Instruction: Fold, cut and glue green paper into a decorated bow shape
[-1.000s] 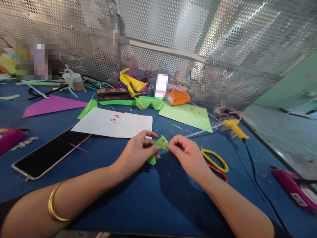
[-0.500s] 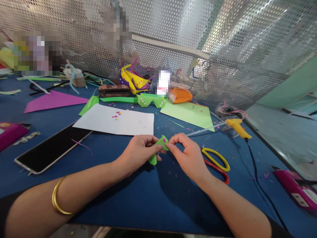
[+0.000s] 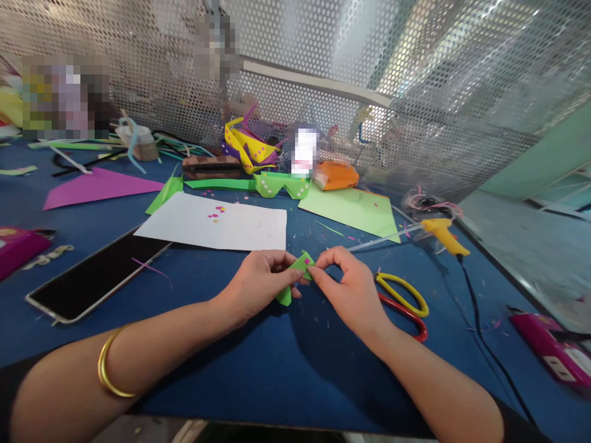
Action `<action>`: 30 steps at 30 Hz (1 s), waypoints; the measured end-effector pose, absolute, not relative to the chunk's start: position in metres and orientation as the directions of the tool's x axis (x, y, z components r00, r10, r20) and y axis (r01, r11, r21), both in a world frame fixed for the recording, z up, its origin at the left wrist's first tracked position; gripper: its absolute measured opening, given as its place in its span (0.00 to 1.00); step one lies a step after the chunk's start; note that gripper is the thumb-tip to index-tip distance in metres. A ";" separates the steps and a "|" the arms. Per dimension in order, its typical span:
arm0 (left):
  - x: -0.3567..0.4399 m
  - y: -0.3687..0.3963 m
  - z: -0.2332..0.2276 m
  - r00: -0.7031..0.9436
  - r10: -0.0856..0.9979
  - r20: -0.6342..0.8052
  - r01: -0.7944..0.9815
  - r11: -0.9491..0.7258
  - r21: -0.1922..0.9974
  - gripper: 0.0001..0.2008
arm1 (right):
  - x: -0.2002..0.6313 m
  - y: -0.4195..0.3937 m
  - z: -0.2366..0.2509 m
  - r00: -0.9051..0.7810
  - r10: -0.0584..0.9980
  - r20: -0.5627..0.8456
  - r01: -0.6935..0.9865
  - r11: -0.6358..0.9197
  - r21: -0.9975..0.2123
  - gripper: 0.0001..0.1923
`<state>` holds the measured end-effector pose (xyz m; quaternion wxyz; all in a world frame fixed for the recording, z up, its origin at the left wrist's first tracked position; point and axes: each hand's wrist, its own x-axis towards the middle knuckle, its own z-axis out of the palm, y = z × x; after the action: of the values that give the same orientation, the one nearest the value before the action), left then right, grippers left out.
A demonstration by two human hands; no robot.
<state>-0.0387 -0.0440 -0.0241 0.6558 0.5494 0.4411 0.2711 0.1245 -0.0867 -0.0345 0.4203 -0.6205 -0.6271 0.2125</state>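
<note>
Over the front middle of the table, a small folded green paper piece [image 3: 301, 264] bears one magenta square near its right end. My left hand [image 3: 261, 280] is closed on it, thumb on top and fingers behind. The thumb and forefinger of my right hand [image 3: 346, 280] pinch at its right end; whether a tiny bit also lies between those fingertips is hidden. Close to my right hand lie scissors [image 3: 406, 295] with one yellow and one red handle loop. Beyond my left hand is a white sheet [image 3: 249, 229] with several small magenta and yellow bits [image 3: 216, 214].
A yellow glue gun [image 3: 441, 232] with a black cord lies at right. Green paper glasses [image 3: 281, 184], yellow paper glasses [image 3: 252, 147] and a light green sheet [image 3: 351, 212] are farther back. A phone [image 3: 99, 274] lies left, and a magenta power strip [image 3: 549, 347] at the right edge.
The view has shifted very slightly. Both hands keep the same hold on the green paper piece, with no clear movement.
</note>
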 end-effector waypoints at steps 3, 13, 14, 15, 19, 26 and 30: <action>-0.039 -0.044 -0.023 0.461 0.841 -0.282 0.132 0.249 0.959 0.05 | 0.125 -0.087 -0.034 0.133 0.958 0.255 0.591 0.130 -0.796 0.07; -0.040 -0.043 -0.024 0.455 0.852 -0.259 0.082 0.250 0.965 0.08 | 0.130 -0.082 -0.039 0.205 0.974 0.100 0.302 0.034 -0.953 0.11; -0.040 -0.043 -0.024 0.455 0.851 -0.261 0.081 0.253 0.964 0.08 | 0.129 -0.082 -0.039 0.195 0.978 0.077 0.287 0.018 -0.958 0.12; -0.040 -0.043 -0.024 0.456 0.849 -0.266 0.082 0.257 0.963 0.09 | 0.128 -0.082 -0.038 0.183 0.981 0.060 0.274 0.007 -0.962 0.12; -0.039 -0.043 -0.025 0.469 0.835 -0.287 0.096 0.275 0.957 0.10 | 0.125 -0.084 -0.035 0.163 0.986 0.042 0.257 -0.002 -0.967 0.10; -0.040 -0.042 -0.026 0.464 0.840 -0.281 0.113 0.258 0.960 0.13 | 0.125 -0.085 -0.033 0.130 0.986 0.103 0.328 0.055 -0.943 0.07; -0.040 -0.042 -0.026 0.458 0.840 -0.292 0.129 0.262 0.956 0.12 | 0.126 -0.085 -0.034 0.127 0.987 0.098 0.351 0.048 -0.935 0.08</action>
<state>-0.0396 -0.0417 -0.0260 0.6580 0.5441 0.4451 0.2700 0.1258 -0.0845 -0.0343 0.4569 -0.5954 -0.5616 0.3483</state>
